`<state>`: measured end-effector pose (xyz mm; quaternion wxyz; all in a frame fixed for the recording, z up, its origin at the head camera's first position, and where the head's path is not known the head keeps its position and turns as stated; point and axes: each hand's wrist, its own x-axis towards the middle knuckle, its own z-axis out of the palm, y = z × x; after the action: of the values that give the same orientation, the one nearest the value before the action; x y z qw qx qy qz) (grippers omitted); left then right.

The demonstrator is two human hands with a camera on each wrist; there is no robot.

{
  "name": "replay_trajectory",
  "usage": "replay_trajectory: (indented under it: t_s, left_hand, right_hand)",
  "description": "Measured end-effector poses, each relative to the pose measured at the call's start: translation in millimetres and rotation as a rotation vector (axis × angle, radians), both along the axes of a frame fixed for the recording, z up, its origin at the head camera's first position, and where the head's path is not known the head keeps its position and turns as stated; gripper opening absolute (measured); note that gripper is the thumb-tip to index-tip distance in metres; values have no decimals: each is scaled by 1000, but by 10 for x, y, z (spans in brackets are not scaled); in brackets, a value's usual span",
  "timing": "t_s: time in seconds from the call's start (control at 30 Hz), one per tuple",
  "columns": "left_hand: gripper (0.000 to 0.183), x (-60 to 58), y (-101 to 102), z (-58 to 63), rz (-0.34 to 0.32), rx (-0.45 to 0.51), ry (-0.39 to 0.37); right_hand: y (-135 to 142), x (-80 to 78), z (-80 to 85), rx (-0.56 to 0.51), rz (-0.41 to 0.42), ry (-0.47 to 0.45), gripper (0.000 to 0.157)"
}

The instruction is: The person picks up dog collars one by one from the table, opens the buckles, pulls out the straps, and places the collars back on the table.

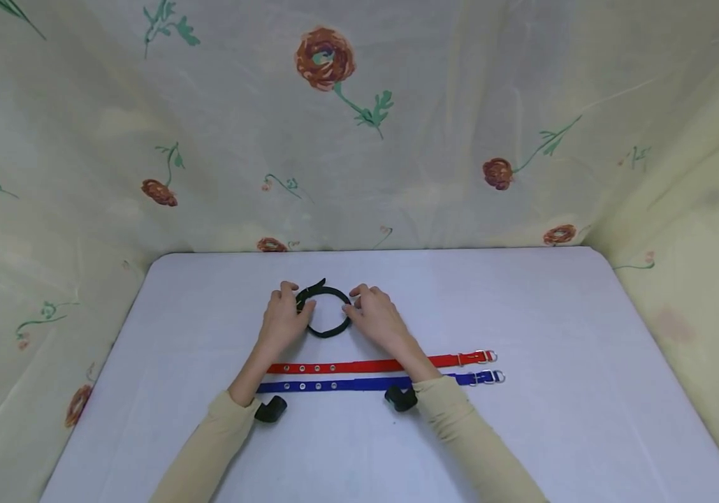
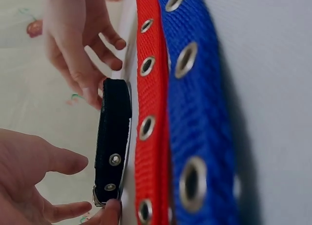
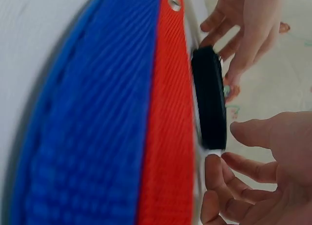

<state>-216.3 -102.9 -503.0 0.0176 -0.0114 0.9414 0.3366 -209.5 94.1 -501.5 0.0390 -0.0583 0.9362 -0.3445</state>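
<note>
Collar [image 1: 328, 333], black, looped, stands on edge on bench [image 1: 523, 300]; stiffness likely holds it round. Left grip [image 1: 281, 318], right grip [image 1: 379, 318] flank it, parted, unclamped, seemingly to steady. Red strap [image 1: 365, 366], blue strap [image 1: 359, 384] lie parallel.

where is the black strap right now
In the head view, the black strap sits looped just left of centre, between the left hand and the right hand, beyond the red strap.
</note>
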Motion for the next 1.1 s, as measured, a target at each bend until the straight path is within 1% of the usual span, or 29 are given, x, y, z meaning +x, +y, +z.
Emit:
replay_trajectory:
  t_s: [0.17, 0.37, 0.57, 0.73, 0.9, 1.0, 1.1]
  left_hand:
    - [53, -1, 32, 27, 1, 25, -19]
    - [53, 6, 51, 43, 15, 39, -23]
    - [51, 49, 48, 59, 21, 97, 35]
    - [48, 126, 38, 101, 31, 163, 59]
    - [38, 229, 34, 182, 13, 201, 97]
    - [32, 330, 18, 241, -5, 227, 121]
    - [29, 471, -6, 286, -27, 256, 134]
  right_hand:
    - [-60, 25, 58, 4, 25, -1, 40]
    - [-77, 22, 69, 15, 9, -9, 37]
    - [-52, 37, 102, 17, -3, 5, 37]
    - [-2, 109, 159, 20, -2, 40, 37]
    - [33, 264, 245, 20, 18, 86, 36]
    - [60, 392, 300, 9, 19, 91, 37]
    - [90, 525, 352, -4, 27, 95, 37]
